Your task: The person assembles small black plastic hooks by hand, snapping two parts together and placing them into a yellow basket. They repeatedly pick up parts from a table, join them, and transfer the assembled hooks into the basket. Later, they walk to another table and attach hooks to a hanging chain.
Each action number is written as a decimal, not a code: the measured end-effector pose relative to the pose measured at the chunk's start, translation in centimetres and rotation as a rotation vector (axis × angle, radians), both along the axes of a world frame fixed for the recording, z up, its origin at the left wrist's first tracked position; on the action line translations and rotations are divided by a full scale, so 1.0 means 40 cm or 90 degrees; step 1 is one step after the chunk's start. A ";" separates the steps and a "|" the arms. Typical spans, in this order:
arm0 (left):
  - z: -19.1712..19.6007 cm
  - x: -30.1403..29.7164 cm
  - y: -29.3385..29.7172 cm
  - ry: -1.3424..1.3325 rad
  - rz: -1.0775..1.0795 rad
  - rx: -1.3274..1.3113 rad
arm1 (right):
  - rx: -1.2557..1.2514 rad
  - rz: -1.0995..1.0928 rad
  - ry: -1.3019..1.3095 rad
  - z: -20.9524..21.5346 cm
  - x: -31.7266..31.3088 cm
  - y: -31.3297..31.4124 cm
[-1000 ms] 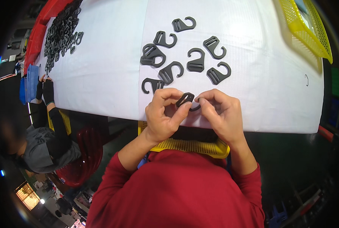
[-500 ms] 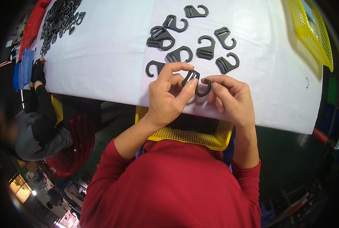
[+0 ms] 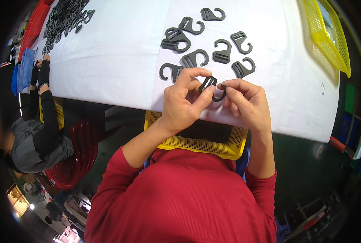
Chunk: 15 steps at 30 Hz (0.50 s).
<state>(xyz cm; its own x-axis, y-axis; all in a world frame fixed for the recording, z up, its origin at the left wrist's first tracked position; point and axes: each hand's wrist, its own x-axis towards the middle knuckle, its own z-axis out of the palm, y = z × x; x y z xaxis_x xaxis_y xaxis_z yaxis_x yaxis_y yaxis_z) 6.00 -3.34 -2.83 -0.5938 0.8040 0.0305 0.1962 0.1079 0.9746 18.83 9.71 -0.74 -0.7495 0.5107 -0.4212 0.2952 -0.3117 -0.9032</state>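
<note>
Fingers of both hands pinch one black plastic hook [image 3: 213, 88] just above the near edge of the white table [image 3: 115, 65]. The left hand [image 3: 184, 101] grips its upper, slotted end between thumb and forefinger, the other fingers curled in; the right hand [image 3: 247, 105] closes thumb and forefinger on the curved lower end. Whether it is one piece or two pressed together I cannot tell.

Just beyond the hands lie loose hooks [image 3: 207, 44] of the same kind, scattered flat on the tabletop, some overlapping. Below the table edge, under the wrists, a yellow mesh basket [image 3: 196, 143] shows its rim. A second yellow basket [image 3: 326, 36] stands at the far right. At the far left corner lies a heap of dark hooks [image 3: 63, 18], and a co-worker's gloved hand [image 3: 43, 71] rests on the table's left edge.
</note>
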 end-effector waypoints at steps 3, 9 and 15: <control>0.006 0.006 -0.003 0.034 -0.010 0.013 | 0.020 -0.005 -0.011 0.002 -0.003 -0.003; -0.018 0.009 -0.010 0.142 -0.014 0.048 | 0.041 -0.025 -0.029 0.003 -0.009 -0.010; -0.014 0.015 0.000 0.149 0.020 0.128 | 0.040 -0.009 -0.004 0.000 -0.003 -0.007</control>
